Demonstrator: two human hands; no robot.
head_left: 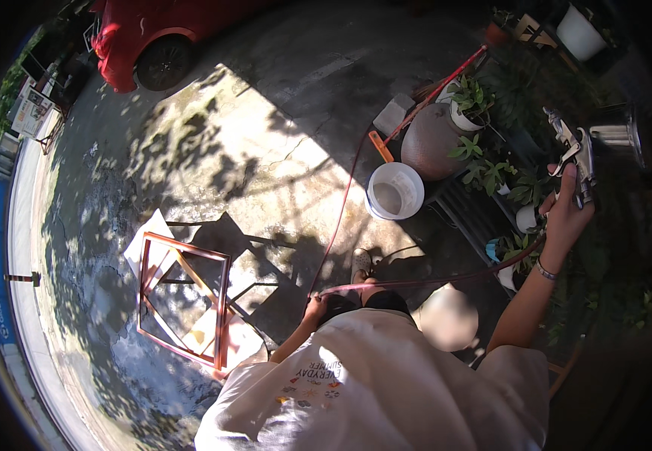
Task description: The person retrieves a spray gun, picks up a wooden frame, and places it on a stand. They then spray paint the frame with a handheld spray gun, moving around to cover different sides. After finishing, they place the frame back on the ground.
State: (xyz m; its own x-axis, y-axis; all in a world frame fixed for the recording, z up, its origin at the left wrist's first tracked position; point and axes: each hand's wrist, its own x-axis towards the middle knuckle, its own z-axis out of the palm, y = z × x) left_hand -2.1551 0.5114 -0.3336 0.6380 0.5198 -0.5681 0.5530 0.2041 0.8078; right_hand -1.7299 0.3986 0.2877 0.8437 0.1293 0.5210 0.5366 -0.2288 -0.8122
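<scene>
My right hand (pixel 569 213), raised at the right, is closed around the handle of a silver paint spray gun (pixel 586 159). A shiny metal cup (pixel 618 137) is attached to the gun. From below the grip, a reddish air hose (pixel 446 282) runs leftward across my front. My left hand (pixel 315 308), low at my left side, is wrapped round that hose. Beyond it the hose turns and runs forward over the ground. A reddish-brown rectangular frame (pixel 224 312) leans on a support to the left of my left hand, touched by neither hand.
A white bucket (pixel 395 191) stands ahead, near an orange-handled tool (pixel 381 146) and a rounded brown pot (pixel 430 143). Potted plants (pixel 484 169) crowd the right side around a dark metal rack (pixel 457 218). A red car (pixel 153 45) is parked at the far left. A pale round object (pixel 448 317) beside me is blurred.
</scene>
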